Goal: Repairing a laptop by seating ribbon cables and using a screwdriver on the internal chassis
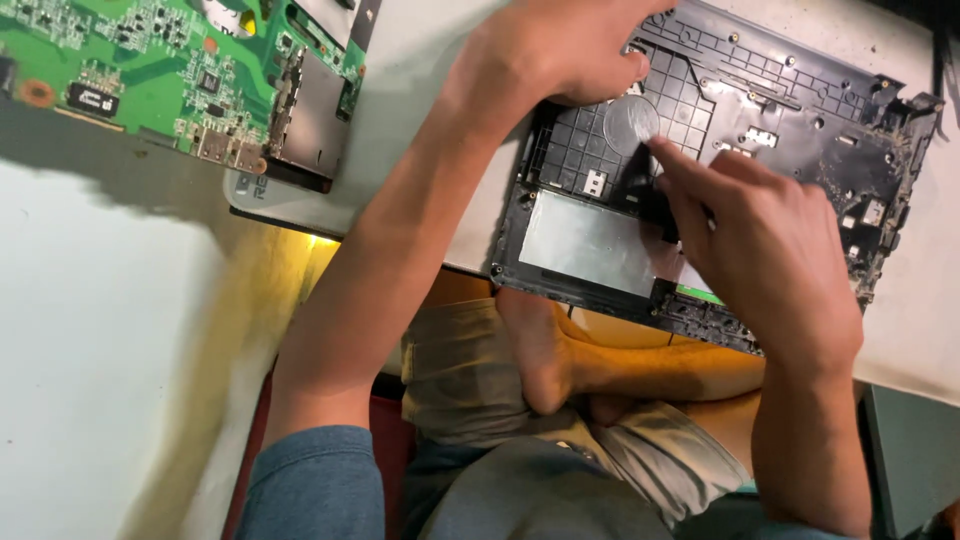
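Right hand (770, 250) fingertip on round foil disc (631, 124), laptop shell (820, 130).

Both hands forward, forearms nearly parallel

Left hand (560, 45) curled, knuckles up; right hand (770, 250) palm down, fingers pinched together and pointing ahead.

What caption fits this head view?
Left hand steadies a black laptop casing while right hand touches its round silver disc.

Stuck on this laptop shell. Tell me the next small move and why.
Probably peel the round silver disc up off the black laptop shell: the right hand has fingertips at its edge, while the left hand presses the shell down beside it.
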